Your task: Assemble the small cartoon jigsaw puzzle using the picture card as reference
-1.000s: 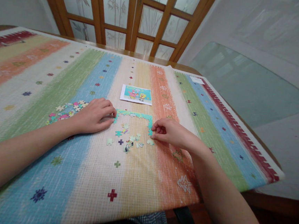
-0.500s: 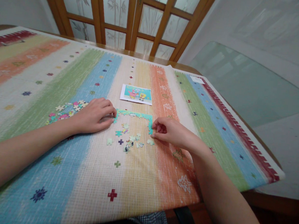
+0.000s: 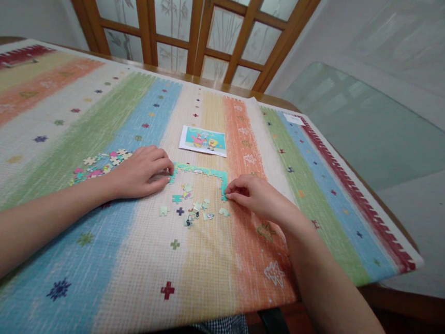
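Observation:
A partly joined jigsaw border (image 3: 201,171) in turquoise lies on the tablecloth, with a top row and two short sides. My left hand (image 3: 144,173) rests at its left side, fingers loosely bent and thumb apart, fingertips touching the edge pieces. At the right side's lower end, my right hand (image 3: 253,193) pinches a turquoise puzzle piece (image 3: 223,194) between thumb and fingers; the fingertips partly cover it. Loose puzzle pieces (image 3: 197,206), mostly pale green, are scattered inside and below the border. A picture card (image 3: 204,141) with cartoon figures lies just above.
Beyond my left wrist sits a pile of mixed puzzle pieces (image 3: 100,164), partly hidden by the forearm. A striped tablecloth (image 3: 151,265) covers the table. A white slip (image 3: 293,119) lies at the far right. Wooden glazed doors (image 3: 197,29) stand behind the table.
My right thumb and fingers have drawn slightly closer together and upward at the border's right side. The left hand has stayed in place.

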{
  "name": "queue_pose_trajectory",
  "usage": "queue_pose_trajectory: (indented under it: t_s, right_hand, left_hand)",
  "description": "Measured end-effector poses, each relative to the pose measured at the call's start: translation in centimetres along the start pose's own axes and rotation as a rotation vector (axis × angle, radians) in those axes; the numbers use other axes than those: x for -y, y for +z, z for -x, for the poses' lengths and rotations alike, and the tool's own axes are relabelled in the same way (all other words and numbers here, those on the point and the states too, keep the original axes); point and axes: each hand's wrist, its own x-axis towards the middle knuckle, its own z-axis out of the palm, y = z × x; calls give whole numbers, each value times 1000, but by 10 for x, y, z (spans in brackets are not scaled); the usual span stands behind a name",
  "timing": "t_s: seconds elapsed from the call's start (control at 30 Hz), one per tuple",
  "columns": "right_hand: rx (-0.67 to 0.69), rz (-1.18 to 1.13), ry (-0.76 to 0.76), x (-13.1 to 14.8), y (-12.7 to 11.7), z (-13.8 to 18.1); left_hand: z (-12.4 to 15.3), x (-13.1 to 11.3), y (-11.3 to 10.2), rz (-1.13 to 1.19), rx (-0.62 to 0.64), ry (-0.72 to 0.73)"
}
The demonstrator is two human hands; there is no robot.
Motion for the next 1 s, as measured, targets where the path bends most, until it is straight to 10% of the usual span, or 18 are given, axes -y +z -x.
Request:
queue_pose_trajectory:
  t_s: [0.4, 1.0]
  right_hand:
    - [-74, 268, -31, 12, 11, -1]
    - [83, -1, 34, 2, 0, 2]
  left_hand:
    - [0, 0, 0, 0, 1, -12]
    - [-1, 0, 0, 16, 6, -25]
